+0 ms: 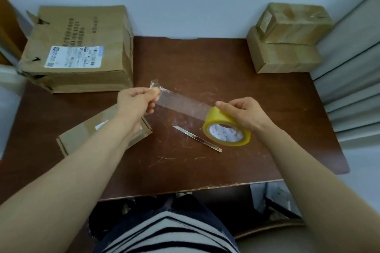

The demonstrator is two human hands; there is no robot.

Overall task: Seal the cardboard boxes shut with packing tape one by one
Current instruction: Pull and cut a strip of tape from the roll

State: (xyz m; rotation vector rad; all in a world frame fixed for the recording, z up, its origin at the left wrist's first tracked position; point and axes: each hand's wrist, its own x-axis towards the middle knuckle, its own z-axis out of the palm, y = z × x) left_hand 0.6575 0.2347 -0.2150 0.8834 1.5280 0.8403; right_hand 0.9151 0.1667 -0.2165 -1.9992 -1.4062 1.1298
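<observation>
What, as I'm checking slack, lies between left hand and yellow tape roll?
A clear strip of packing tape joins them, shown in the head view.

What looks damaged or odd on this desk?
The large brown cardboard box, back left, is battered: torn top corner, holes and a crushed left edge. The slim metal utility knife lies blade-out on the brown table near the yellow tape roll.

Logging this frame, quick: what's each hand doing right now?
Left hand: pinching the free end of the tape strip.
Right hand: gripping the tape roll, held above the table.
</observation>
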